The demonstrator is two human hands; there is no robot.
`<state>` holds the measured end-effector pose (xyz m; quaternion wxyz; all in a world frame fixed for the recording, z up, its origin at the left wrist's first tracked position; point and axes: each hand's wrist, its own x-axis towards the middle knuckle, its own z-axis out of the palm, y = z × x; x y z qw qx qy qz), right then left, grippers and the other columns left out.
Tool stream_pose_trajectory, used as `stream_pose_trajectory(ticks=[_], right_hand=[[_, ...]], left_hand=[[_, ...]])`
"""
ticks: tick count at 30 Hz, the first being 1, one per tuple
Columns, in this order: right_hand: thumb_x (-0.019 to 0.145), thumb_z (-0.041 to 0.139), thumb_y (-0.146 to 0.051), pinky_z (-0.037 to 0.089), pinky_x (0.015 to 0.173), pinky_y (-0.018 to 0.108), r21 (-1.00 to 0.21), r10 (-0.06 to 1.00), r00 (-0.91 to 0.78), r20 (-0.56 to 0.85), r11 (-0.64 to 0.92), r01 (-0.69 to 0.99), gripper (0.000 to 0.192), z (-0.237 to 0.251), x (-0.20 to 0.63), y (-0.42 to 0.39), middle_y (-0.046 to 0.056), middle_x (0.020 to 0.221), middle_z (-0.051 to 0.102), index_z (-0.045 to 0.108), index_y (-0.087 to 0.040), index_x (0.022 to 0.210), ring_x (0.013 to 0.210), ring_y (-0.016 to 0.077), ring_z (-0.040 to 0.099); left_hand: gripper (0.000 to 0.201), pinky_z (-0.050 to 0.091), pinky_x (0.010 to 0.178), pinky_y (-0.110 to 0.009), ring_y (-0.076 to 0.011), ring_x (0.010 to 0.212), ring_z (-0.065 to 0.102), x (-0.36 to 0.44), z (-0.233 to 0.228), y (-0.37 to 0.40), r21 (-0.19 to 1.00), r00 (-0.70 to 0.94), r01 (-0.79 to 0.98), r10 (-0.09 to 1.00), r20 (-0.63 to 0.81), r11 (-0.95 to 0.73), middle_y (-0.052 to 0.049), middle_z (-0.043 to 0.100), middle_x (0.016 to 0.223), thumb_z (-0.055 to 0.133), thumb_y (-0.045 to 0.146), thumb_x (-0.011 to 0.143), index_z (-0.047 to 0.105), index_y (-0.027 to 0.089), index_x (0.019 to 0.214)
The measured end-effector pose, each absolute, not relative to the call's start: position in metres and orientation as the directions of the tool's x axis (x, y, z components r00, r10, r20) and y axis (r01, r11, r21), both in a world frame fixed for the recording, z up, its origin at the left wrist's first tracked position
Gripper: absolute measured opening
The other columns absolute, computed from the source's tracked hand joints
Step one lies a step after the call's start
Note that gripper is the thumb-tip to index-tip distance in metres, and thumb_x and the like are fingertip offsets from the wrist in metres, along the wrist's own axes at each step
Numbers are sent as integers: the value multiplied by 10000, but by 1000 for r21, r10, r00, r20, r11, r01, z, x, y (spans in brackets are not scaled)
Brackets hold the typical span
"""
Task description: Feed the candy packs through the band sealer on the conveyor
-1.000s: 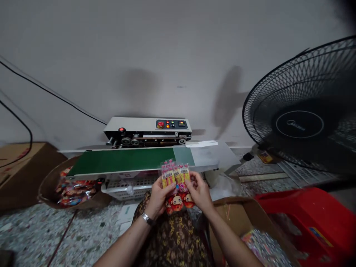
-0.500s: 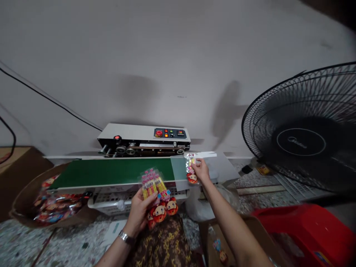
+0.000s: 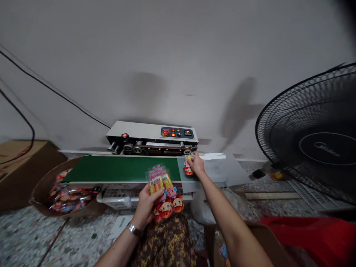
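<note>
1. Head view: the left hand (image 3: 147,204) is closed around a fanned bunch of clear candy packets (image 3: 162,189), thumb across the front, each packet showing yellow-and-pink sticks above a red cartoon-head base. A metal wristwatch (image 3: 134,230) sits on that wrist.
2. The bunch is held upright above the person's lap, just in front of the near edge of the green conveyor belt (image 3: 122,168), not touching it.
3. The right hand (image 3: 197,165) reaches forward with its fingers pinched on a single candy packet (image 3: 188,167), which lies at the right-hand end of the belt where the green meets a grey feed plate (image 3: 222,170). The packet's top end points toward the sealing machine (image 3: 152,137); whether it has entered the machine's slot cannot be told.
4. The two hands are well apart, the right one farther from the body.
5. The sealing machine stands behind the belt against the wall, with a red round button and small lit indicators on its dark panel.
6. To the left of the belt's end sits a brown cardboard tray (image 3: 39,193) holding a heap of packets of the same kind.
7. A black floor fan (image 3: 311,141) stands at the right, and a red plastic crate (image 3: 314,233) lies in the lower right corner beside a cardboard box edge.
</note>
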<state>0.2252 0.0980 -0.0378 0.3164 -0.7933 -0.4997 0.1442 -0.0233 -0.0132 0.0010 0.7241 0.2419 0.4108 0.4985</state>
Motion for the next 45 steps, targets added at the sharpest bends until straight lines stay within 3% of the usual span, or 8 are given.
stream_pose_trajectory(ticks=[3, 7, 12, 18, 23, 34, 40, 45], right_hand=[[750, 562, -350, 411, 685, 270, -708, 936, 288, 203, -63, 703, 385, -14, 203, 76, 82, 955, 595, 519, -181, 1093, 771, 166, 560], [791, 509, -387, 408, 570, 207, -872, 982, -27, 189, 180, 456, 274, 13, 170, 32, 14, 751, 604, 561, -169, 950, 631, 119, 539], [821, 473, -332, 382, 577, 194, -820, 959, 16, 283, 233, 522, 192, 16, 153, 3, 0, 693, 575, 558, -173, 752, 622, 108, 515], [825, 410, -434, 395, 550, 202, -896, 873, 409, 265, 66, 440, 266, -17, 199, 25, -2, 668, 554, 493, -182, 816, 593, 126, 520], [812, 383, -396, 348, 537, 219, -740, 793, 570, 217, -246, 625, 263, -39, 250, 53, 15, 647, 582, 521, -171, 813, 568, 145, 524], [804, 444, -276, 299, 546, 230, -550, 801, 588, 115, -442, 709, 176, -48, 248, 97, 36, 662, 589, 590, -180, 777, 593, 148, 503], [799, 488, -315, 379, 641, 233, -632, 907, 362, 214, -154, 760, 217, -20, 207, 80, 58, 863, 607, 592, -188, 942, 715, 149, 544], [809, 491, -384, 396, 565, 200, -867, 977, -20, 213, 198, 457, 227, 16, 163, 32, -5, 697, 584, 573, -176, 850, 604, 114, 523]], left_hand=[[401, 532, 730, -320, -187, 738, 663, -20, 2, -9, 758, 158, -539, 929, -336, 366, -81, 696, 892, 750, 160, 590, 590, 141, 958], [399, 523, 745, -318, -181, 737, 661, -15, 2, -4, 756, 146, -562, 940, -308, 335, -75, 694, 892, 754, 167, 584, 592, 142, 947], [408, 514, 764, -318, -174, 746, 659, -5, 3, -3, 747, 155, -584, 947, -280, 317, -64, 695, 892, 750, 164, 590, 584, 155, 963], [394, 524, 675, -261, -143, 667, 651, -8, -4, -1, 756, 141, -566, 942, -304, 329, -46, 695, 831, 753, 159, 587, 591, 150, 946], [423, 530, 663, -276, -156, 667, 657, -14, -6, -1, 745, 147, -560, 929, -341, 362, -56, 693, 856, 753, 166, 586, 582, 154, 973], [400, 525, 672, -269, -156, 677, 655, -15, -2, -4, 738, 174, -555, 921, -348, 383, -49, 695, 850, 756, 161, 576, 591, 161, 941], [410, 520, 678, -260, -148, 683, 647, -12, 2, -5, 747, 178, -555, 929, -323, 366, -43, 690, 852, 746, 159, 594, 583, 162, 970], [407, 514, 710, -272, -158, 727, 645, -10, 1, -4, 767, 177, -554, 946, -272, 324, -55, 688, 884, 732, 158, 614, 579, 156, 992]])
